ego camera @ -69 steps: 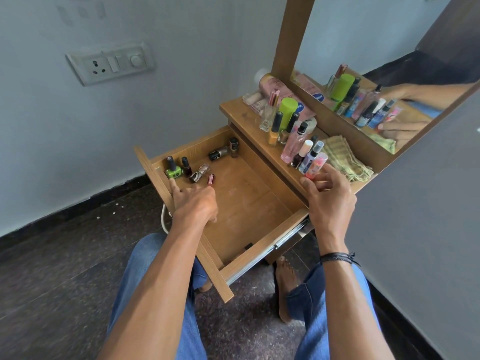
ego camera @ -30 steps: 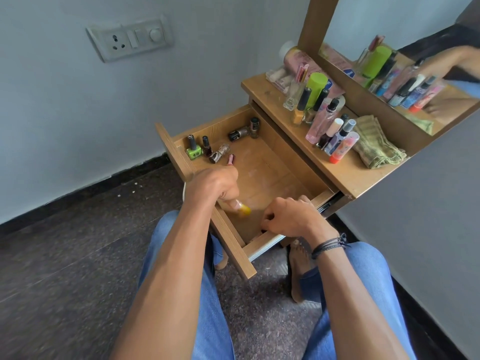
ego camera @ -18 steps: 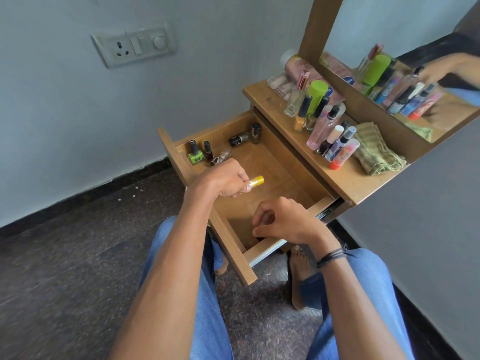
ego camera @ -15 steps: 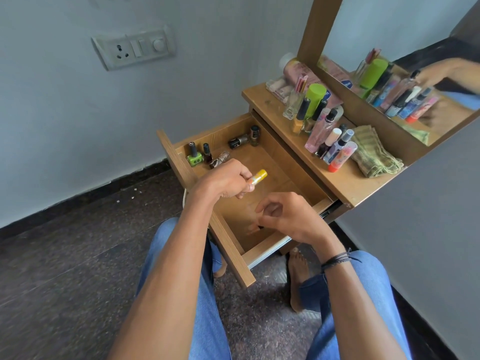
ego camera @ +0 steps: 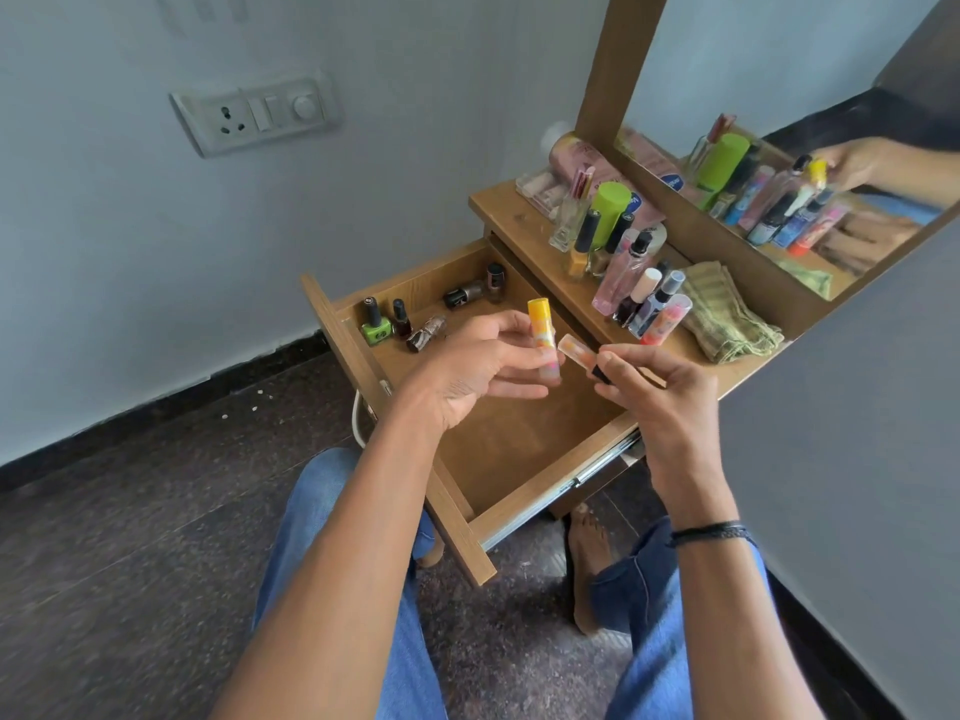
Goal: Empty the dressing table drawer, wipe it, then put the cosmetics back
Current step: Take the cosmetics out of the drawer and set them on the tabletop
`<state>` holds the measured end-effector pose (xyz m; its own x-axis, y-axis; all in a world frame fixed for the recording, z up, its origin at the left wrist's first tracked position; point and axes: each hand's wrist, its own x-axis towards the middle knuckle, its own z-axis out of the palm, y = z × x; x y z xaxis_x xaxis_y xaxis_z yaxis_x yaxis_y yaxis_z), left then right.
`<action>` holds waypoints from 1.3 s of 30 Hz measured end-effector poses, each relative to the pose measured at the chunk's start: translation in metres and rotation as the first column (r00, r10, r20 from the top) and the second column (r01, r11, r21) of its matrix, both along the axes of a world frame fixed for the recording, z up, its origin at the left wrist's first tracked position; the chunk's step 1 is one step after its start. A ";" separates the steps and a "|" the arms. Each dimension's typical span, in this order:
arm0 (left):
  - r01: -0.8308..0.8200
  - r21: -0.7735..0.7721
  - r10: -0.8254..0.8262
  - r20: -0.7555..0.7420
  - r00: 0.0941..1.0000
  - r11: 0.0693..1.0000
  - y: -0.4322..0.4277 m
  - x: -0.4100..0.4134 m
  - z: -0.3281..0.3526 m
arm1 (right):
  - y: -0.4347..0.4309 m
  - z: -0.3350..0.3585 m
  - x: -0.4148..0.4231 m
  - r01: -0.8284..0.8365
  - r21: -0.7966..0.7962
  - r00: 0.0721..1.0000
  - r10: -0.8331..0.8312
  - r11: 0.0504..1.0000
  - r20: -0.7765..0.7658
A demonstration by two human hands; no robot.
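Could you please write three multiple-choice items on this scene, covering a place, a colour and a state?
1. Where does the folded cloth lie?
A. in the drawer
B. on the tabletop
C. on the floor

2. What colour is the cap of the tube in the left hand?
A. yellow
B. blue
C. black

3. How is the drawer?
A. shut
B. pulled open
C. lifted out and on the floor

Key: 1 B, the cloth rests on the tabletop beside the bottles. 2 A, the cap at the top is yellow. 3 B, it stands out on its rail with nail polish bottles inside.
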<state>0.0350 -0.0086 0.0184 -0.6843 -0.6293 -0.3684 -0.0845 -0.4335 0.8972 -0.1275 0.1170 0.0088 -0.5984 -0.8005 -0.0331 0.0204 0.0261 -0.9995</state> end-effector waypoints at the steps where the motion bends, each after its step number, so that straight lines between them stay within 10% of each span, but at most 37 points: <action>1: 0.013 0.014 -0.013 -0.008 1.000 1.000 0.002 -0.002 0.000 | 0.000 0.000 0.000 -0.012 -0.006 1.000 0.012 1.000 0.008; 17: -0.004 -0.033 0.002 -0.066 0.998 0.999 0.005 -0.007 -0.001 | -0.001 -0.002 0.003 -0.105 0.121 0.989 0.117 0.987 -0.090; 39: -0.091 -0.256 0.120 0.101 0.988 0.962 0.003 -0.010 -0.009 | 0.013 0.007 -0.037 0.437 0.085 0.795 -0.340 0.896 -0.502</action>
<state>0.0248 -0.0054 0.0097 -0.5714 -0.7777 -0.2622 -0.1588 -0.2086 0.9650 -0.1648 0.1300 0.0162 -0.8395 -0.5038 0.2033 -0.3923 0.3033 -0.8684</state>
